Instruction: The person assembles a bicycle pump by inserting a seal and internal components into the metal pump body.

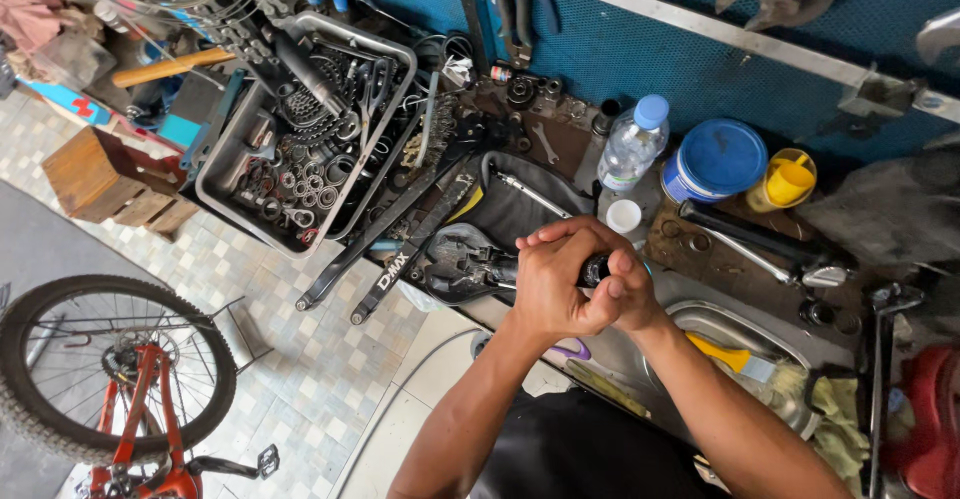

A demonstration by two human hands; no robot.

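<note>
Both hands meet over the bench, head view: my left hand (553, 284) is wrapped over the near end of a small black cylindrical part (596, 270), fingers curled tight, and my right hand (628, 297) is closed on its other end, the two fists pressed against each other. Only a short dark stretch of the part shows between them; what kind of piece it is I cannot tell. Forearms come up from the lower edge and converge, wrists bent slightly inward, the hands held above the bench rather than resting on it. Directly behind the hands lies a black bicycle saddle (462, 259), just beside the left knuckles. Below the right wrist sits a metal basin (712, 315) with a yellow-handled brush (722, 353) in it. Beyond the hands, well apart: a clear water bottle (632, 145) with a blue cap, a blue-lidded tub (716, 159), a yellow cup (786, 181). To the left, a grey tray (228, 201) of sprockets and bearings overhangs the bench edge, with tiled floor (300, 359) and a red bicycle (140, 409) beneath. Open room is mainly toward my body.
</note>
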